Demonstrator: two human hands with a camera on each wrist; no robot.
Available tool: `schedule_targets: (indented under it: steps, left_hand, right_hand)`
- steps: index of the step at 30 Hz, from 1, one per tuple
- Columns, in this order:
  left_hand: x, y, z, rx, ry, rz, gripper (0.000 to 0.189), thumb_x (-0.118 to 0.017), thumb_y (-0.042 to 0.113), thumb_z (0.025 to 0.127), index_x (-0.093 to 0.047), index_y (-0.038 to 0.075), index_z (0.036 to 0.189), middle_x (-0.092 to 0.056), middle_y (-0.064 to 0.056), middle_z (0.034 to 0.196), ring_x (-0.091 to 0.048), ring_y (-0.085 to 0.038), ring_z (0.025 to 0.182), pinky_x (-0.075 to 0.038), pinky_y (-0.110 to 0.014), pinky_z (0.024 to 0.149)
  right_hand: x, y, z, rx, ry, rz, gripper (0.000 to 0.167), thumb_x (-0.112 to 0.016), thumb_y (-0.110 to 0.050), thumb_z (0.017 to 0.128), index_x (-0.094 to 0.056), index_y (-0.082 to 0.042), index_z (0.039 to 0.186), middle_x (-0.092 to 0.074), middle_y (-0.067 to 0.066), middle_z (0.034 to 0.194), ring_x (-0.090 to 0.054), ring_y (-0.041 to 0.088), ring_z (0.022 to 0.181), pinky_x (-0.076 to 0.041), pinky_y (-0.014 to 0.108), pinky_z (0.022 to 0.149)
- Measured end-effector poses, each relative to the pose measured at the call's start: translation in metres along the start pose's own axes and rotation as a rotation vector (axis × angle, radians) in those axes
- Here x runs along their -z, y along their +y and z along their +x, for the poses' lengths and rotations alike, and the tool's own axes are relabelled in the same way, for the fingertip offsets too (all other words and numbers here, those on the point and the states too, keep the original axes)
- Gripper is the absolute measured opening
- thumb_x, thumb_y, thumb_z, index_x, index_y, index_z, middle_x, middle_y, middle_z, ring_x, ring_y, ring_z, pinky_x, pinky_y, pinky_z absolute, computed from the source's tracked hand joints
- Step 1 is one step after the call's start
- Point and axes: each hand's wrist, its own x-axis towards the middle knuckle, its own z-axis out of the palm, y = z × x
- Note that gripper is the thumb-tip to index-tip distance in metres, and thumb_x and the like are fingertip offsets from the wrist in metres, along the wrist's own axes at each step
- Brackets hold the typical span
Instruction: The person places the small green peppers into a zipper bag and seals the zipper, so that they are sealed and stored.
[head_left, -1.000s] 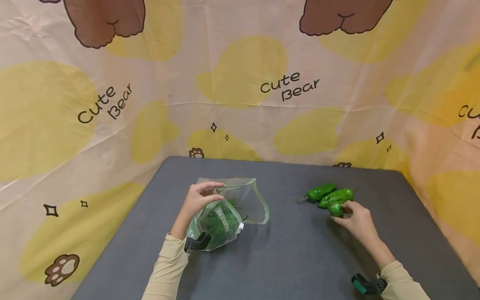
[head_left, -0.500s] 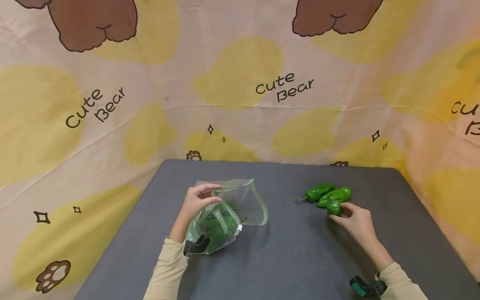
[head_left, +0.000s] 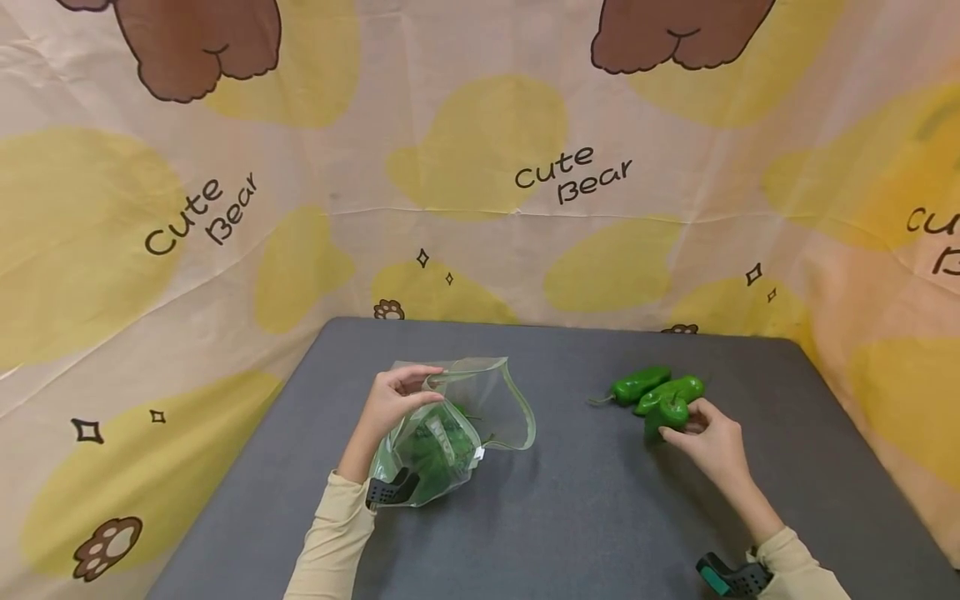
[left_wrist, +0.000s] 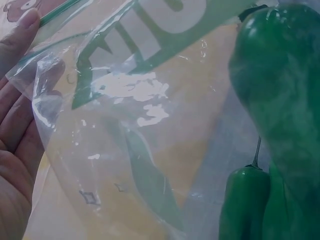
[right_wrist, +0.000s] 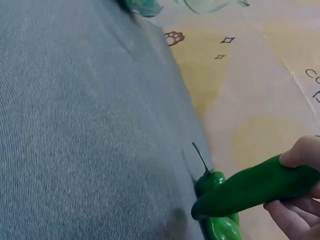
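Observation:
At the left, my left hand pinches the rim of a clear zip bag with green edging, its mouth spread toward the right. Several green peppers show through the plastic in the left wrist view. Across the table, my right hand holds another green pepper between thumb and fingers by one end, its other end sticking out. Just behind it, two long green peppers lie side by side on the table, partly covered by the held one in the right wrist view.
The grey table stretches between the bag and the loose peppers. A printed cloth with bears and lettering hangs behind the table and along both sides. Dark straps circle both wrists.
The pepper in my right hand has come up and turned, so more of its body now shows below the stem end. My left hand and the bag stay where they were.

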Motion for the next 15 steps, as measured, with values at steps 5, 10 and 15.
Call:
schedule_targets:
  steps: [5, 10, 15]
  left_hand:
    - [0.0, -0.001, -0.001, 0.01, 0.002, -0.032, 0.029, -0.067, -0.014, 0.07, -0.06, -0.016, 0.099, -0.06, -0.027, 0.094, -0.06, -0.04, 0.08, -0.051, -0.023, 0.063]
    - [0.0, -0.003, -0.001, 0.017, -0.015, -0.042, 0.03, -0.066, -0.015, 0.071, -0.058, -0.017, 0.1, -0.059, -0.029, 0.095, -0.064, -0.026, 0.079, -0.051, -0.023, 0.064]
    - [0.001, -0.005, 0.0, 0.018, -0.002, -0.031, 0.029, -0.067, -0.014, 0.071, -0.06, -0.015, 0.099, -0.063, -0.022, 0.094, -0.063, -0.031, 0.078, -0.05, -0.022, 0.061]
  right_hand:
    - [-0.012, 0.034, 0.003, 0.024, 0.005, 0.031, 0.035, -0.081, -0.023, 0.066, -0.055, -0.011, 0.085, -0.063, 0.005, 0.076, -0.062, 0.01, 0.066, -0.047, 0.025, 0.046]
    - [-0.023, 0.054, 0.004, -0.001, 0.021, 0.048, 0.034, -0.08, -0.028, 0.066, -0.057, -0.015, 0.088, -0.064, 0.001, 0.079, -0.063, 0.008, 0.067, -0.048, 0.022, 0.049]
    - [-0.021, 0.038, 0.004, 0.001, 0.003, 0.08, 0.032, -0.077, -0.027, 0.071, -0.056, -0.014, 0.09, -0.064, 0.001, 0.081, -0.062, 0.005, 0.07, -0.048, 0.021, 0.05]
